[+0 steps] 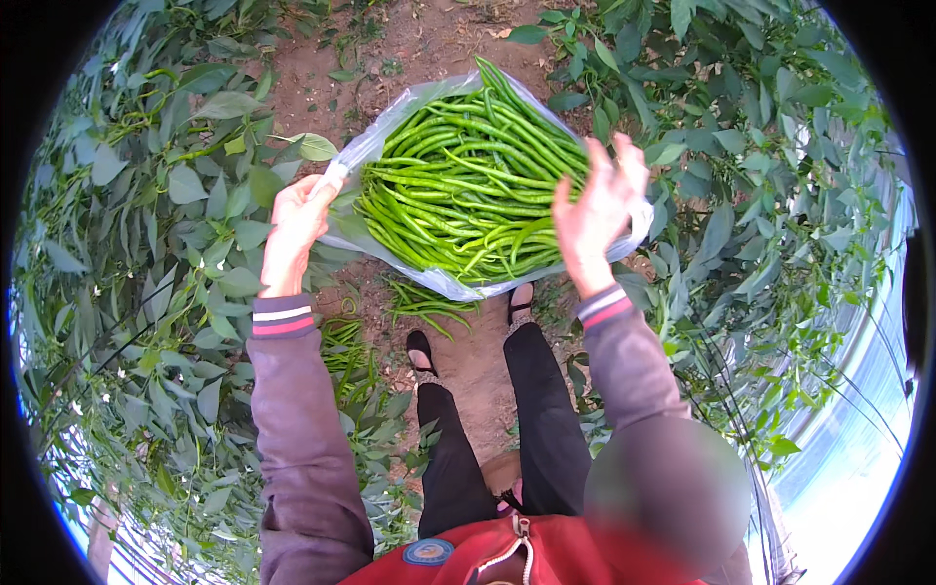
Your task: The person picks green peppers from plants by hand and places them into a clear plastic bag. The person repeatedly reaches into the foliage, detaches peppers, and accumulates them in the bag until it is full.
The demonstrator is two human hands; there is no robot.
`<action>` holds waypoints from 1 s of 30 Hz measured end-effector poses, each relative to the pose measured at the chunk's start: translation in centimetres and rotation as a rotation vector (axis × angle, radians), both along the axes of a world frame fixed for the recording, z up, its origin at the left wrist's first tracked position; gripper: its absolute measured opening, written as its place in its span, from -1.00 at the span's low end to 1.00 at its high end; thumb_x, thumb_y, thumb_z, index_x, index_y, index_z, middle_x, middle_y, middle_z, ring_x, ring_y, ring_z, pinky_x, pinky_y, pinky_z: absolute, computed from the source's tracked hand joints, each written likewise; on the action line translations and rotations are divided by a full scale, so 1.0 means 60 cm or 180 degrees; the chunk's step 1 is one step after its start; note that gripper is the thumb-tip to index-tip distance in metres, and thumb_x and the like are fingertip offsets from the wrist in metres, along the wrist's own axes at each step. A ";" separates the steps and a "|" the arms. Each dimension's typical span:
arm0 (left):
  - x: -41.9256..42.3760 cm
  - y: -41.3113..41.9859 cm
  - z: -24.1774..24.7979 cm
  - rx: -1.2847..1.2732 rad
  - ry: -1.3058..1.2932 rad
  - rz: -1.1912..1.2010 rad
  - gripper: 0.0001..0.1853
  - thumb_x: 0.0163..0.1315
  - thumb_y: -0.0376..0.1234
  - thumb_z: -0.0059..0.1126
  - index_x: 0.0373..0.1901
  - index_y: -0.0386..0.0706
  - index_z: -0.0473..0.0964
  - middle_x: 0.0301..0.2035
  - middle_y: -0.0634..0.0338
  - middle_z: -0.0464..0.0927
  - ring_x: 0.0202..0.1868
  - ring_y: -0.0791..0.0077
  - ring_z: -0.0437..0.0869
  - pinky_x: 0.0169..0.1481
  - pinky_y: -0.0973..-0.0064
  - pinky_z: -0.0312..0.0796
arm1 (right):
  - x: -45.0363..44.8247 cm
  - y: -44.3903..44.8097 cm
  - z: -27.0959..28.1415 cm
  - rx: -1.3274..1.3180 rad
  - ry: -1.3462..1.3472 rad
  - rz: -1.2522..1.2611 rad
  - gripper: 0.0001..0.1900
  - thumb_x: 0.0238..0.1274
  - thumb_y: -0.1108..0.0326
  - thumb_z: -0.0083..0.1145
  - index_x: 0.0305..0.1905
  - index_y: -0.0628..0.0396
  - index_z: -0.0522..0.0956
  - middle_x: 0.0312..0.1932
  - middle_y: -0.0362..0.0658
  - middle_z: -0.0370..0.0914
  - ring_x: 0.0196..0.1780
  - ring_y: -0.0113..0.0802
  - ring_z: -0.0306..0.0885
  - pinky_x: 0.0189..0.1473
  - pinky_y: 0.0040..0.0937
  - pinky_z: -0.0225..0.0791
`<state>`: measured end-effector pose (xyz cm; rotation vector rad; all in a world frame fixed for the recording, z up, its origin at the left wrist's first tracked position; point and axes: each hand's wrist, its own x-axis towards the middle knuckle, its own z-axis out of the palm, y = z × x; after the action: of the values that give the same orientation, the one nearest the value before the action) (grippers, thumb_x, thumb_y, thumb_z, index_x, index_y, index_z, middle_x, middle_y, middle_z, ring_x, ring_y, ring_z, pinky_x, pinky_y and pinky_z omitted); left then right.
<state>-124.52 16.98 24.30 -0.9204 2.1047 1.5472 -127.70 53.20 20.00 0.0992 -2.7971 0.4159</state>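
Observation:
Many long green chili peppers (468,175) fill a clear plastic bag (439,281), its mouth wide and facing up. My left hand (300,216) pinches the bag's gathered edge at the left. At the bag's right side, my right hand (603,201) is spread, its fingers apart over the edge and the nearest peppers; whether its palm touches the bag is hard to tell. Below the bag, a small heap of loose green peppers (428,303) lies on the soil, partly hidden by the plastic. More peppers (344,347) lie farther left, beside the leaves.
Leafy pepper plants (168,219) stand close along the left, and more plants (731,168) line the right. Between them runs a bare soil path (475,365), where my feet stand near the bag. Thin dark strings and plastic sheeting (848,468) show at the lower right.

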 end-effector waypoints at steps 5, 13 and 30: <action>0.021 0.048 -0.003 0.0798 0.0271 0.0532 -0.76 0.47 -0.30 0.07 -0.27 -0.28 0.61 -0.62 0.51 0.24 -0.62 0.80 0.15 -0.55 0.72 0.02 | 0.007 0.160 -0.038 -0.1821 -0.2545 -0.1866 -0.77 0.25 0.32 0.28 -0.09 0.12 0.48 -0.36 -0.15 0.55 -0.38 -0.28 0.53 -0.24 -0.27 0.48; 0.052 0.095 0.064 0.0253 0.0678 0.0819 -0.80 0.35 -0.31 0.21 -0.44 -0.17 0.55 -0.61 0.52 0.25 -0.59 0.78 0.18 -0.49 0.66 0.00 | 0.003 0.162 0.144 -0.4785 -0.3320 -0.1800 -0.71 0.51 0.12 -0.04 -0.37 -0.04 0.36 -0.74 -0.42 0.08 -0.70 -0.58 -0.03 -0.58 -0.49 -0.06; 0.110 0.069 0.074 0.0021 0.0648 0.1061 -0.93 0.29 -0.40 0.25 -0.30 -0.21 0.61 -0.58 0.48 0.40 -0.60 0.79 0.22 -0.49 0.69 0.03 | 0.067 0.046 0.222 -0.0370 -0.1228 -0.0008 -0.41 0.14 0.24 0.35 0.24 0.21 0.41 -0.14 0.11 0.59 -0.09 0.07 0.51 0.01 -0.11 0.45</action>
<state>-117.92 21.10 28.75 -1.2064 2.1627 1.8805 -123.67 55.97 33.30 -0.0129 -3.1389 0.6579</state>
